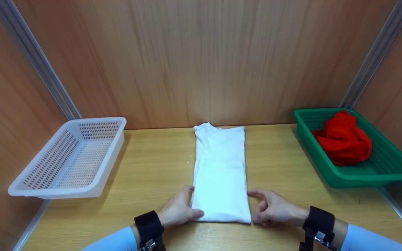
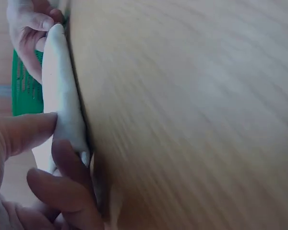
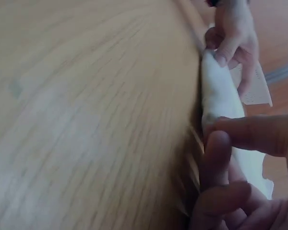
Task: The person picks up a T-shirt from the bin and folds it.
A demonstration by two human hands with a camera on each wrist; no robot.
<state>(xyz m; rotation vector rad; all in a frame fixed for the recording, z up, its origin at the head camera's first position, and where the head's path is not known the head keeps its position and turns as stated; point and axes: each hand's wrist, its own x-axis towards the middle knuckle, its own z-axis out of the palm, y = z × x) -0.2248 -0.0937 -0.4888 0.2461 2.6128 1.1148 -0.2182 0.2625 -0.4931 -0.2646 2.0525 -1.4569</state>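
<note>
A white garment, folded into a long flat strip, lies on the table in the middle of the head view. At its near left corner, my left hand pinches the edge, thumb on top and one finger along the side. My right hand is at the near right corner, one finger stretched to the side edge. In the right wrist view, the right thumb and a curled finger meet at the garment's corner. The left wrist view shows the left thumb against the rolled near edge, other fingers curled below it.
A white perforated basket stands at the left with nothing inside. At the right is a green basket holding a crumpled red cloth. Wooden panels enclose the table at the back and sides.
</note>
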